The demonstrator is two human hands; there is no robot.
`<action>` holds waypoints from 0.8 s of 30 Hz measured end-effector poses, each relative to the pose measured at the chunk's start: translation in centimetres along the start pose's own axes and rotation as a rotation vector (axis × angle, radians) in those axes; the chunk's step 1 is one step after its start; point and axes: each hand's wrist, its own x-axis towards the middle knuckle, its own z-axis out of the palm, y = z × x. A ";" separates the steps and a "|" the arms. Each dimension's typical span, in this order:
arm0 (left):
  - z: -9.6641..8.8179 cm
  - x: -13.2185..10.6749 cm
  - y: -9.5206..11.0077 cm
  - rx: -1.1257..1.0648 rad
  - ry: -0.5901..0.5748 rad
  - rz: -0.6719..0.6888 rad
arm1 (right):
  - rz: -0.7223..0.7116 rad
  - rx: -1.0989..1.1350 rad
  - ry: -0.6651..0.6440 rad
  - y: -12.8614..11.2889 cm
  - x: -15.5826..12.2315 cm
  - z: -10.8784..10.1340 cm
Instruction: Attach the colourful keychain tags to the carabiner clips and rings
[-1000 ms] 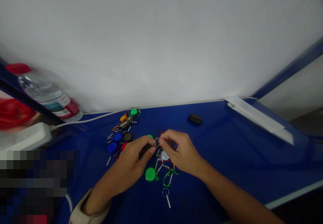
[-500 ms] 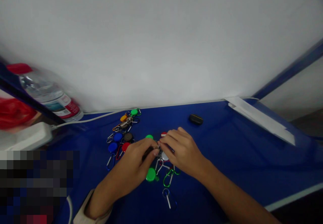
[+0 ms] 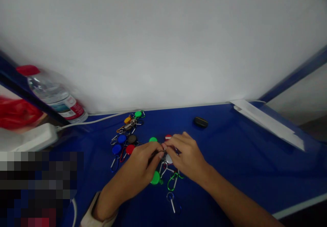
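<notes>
Fingertips of my left hand (image 3: 141, 162) and my right hand (image 3: 186, 155) meet over the desk, both pinched closed on a small metal ring (image 3: 165, 149). What hangs from the ring is mostly hidden by the fingers. Under and around them lie badge reels with carabiner clips: a white reel (image 3: 169, 158), a red-and-white reel (image 3: 168, 137) and a green reel (image 3: 155, 178). Closer to me are a green carabiner (image 3: 172, 183) and a blue carabiner (image 3: 173, 205) with a ring. To the left, a blue reel (image 3: 117, 149) and a red reel (image 3: 130, 149) lie among several others.
A black oval case (image 3: 200, 122) rests on the blue desk (image 3: 230, 152). White folded card (image 3: 268, 124) lies at the right. At the left stand a water bottle (image 3: 61, 101) and a white power strip (image 3: 38, 136), whose cable (image 3: 102, 119) runs along the wall.
The scene has shifted slightly rightward in view. Both hands stay pinched together at the same place among the reels, with only small finger movement.
</notes>
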 end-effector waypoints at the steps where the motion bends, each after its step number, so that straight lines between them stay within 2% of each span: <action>1: 0.0 0.0 0.0 -0.001 -0.008 0.014 | 0.123 0.141 -0.011 0.0 0.1 0.1; 4: 0.2 0.0 -0.1 0.011 -0.031 0.043 | 0.478 0.585 -0.101 -0.1 0.3 0.5; 6: 0.4 -0.1 -0.3 0.042 -0.065 0.032 | 0.601 0.750 -0.136 0.0 0.5 0.7; 7: 0.4 -0.1 -0.4 0.060 -0.083 0.018 | 0.618 0.777 -0.142 0.1 0.5 0.6; 9: 0.4 -0.2 -0.5 0.081 -0.106 -0.002 | 0.564 0.713 -0.150 0.3 0.7 0.2; 12: 0.2 -0.3 -0.3 0.081 -0.097 0.007 | 0.411 0.444 -0.205 1.0 0.9 -1.0; 16: 0.1 -0.5 -0.2 0.108 -0.092 0.046 | 0.387 0.275 -0.409 1.9 1.0 -2.6; 19: 0.3 -0.7 -0.4 0.136 -0.073 0.079 | 0.317 0.201 -0.503 2.1 0.9 -3.2; 22: 0.1 -0.4 -0.5 0.122 -0.050 0.084 | 0.240 0.176 -0.501 2.0 0.9 -3.5; 24: -0.5 0.3 -0.7 0.151 0.037 0.064 | 0.243 0.165 -0.449 1.9 1.0 -3.7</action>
